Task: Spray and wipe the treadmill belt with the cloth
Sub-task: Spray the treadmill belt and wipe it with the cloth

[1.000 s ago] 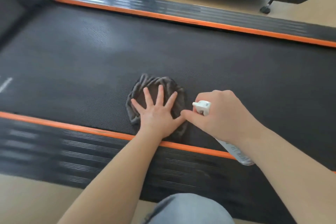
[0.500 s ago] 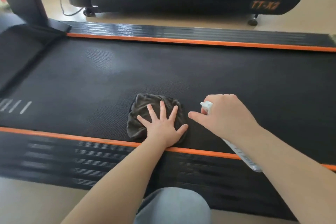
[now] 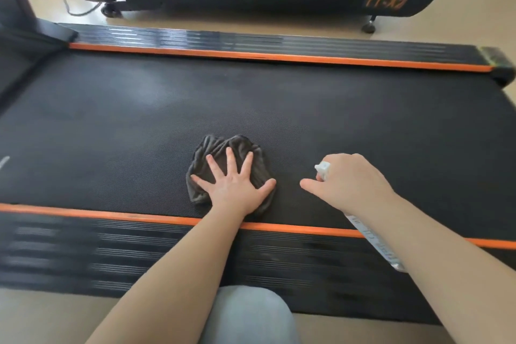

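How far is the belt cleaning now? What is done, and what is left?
Done: perhaps some spraying; a pale patch on the belt may be glare. In hand: the left hand presses the cloth flat; the right hand holds the bottle. Left: probably wiping most of the belt.

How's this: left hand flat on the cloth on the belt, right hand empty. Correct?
No. Head view: the right hand grips a white spray bottle. The left hand does lie flat on the cloth on the belt.
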